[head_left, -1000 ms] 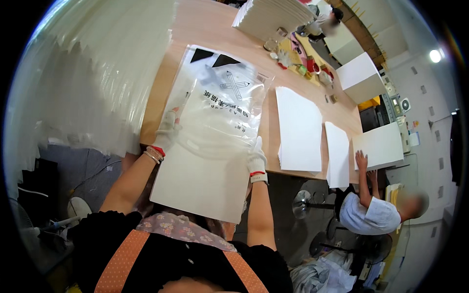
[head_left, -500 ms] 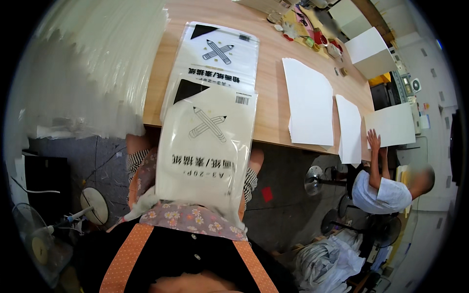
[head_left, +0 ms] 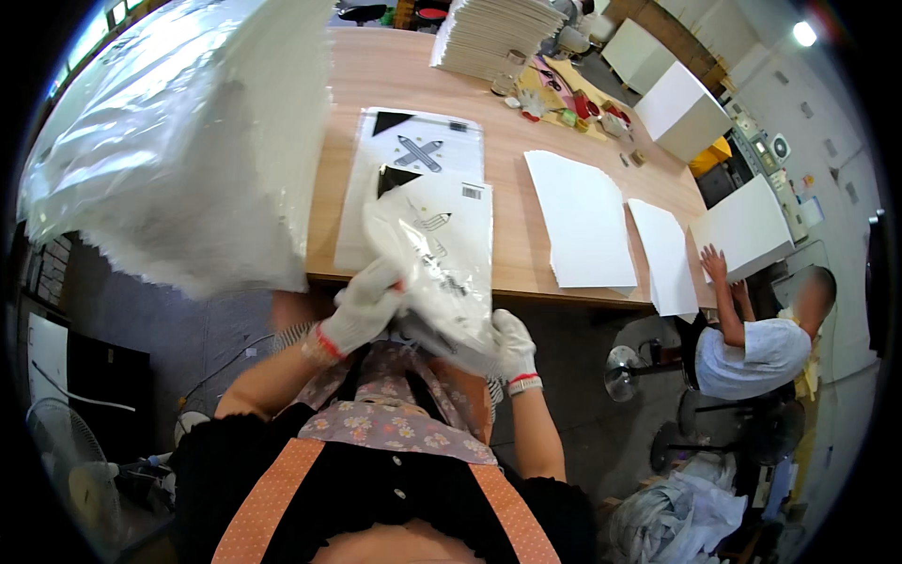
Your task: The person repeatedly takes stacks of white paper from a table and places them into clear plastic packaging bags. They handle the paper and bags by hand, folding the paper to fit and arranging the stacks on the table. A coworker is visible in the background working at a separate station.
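In front of my waist, a clear plastic packet (head_left: 460, 240) with crossed pencils and a black corner printed on it bends and creases. My left hand (head_left: 365, 305), in a white glove with a red cuff edge, grips its lower left side with curled fingers. At the lower right corner, my gloved right hand (head_left: 514, 345) pinches the plastic. The packet's far end overlaps a similar pencil-printed packet (head_left: 413, 141) lying flat on the wooden table. Whether paper fills the held packet I cannot tell.
A tall heap of clear plastic sleeves (head_left: 188, 150) hangs over the table's left edge. White paper stacks (head_left: 583, 221) (head_left: 662, 254) lie to the right. Farther back are a thick stack (head_left: 493, 38) and tape rolls (head_left: 587, 108). A co-worker (head_left: 752, 352) sits at right, hands by a white stack.
Both my hands have come into clear view, gripping the packet's near end. The packet, flat before, is now bent and sits farther toward the table. The view has shifted, showing more of the far table.
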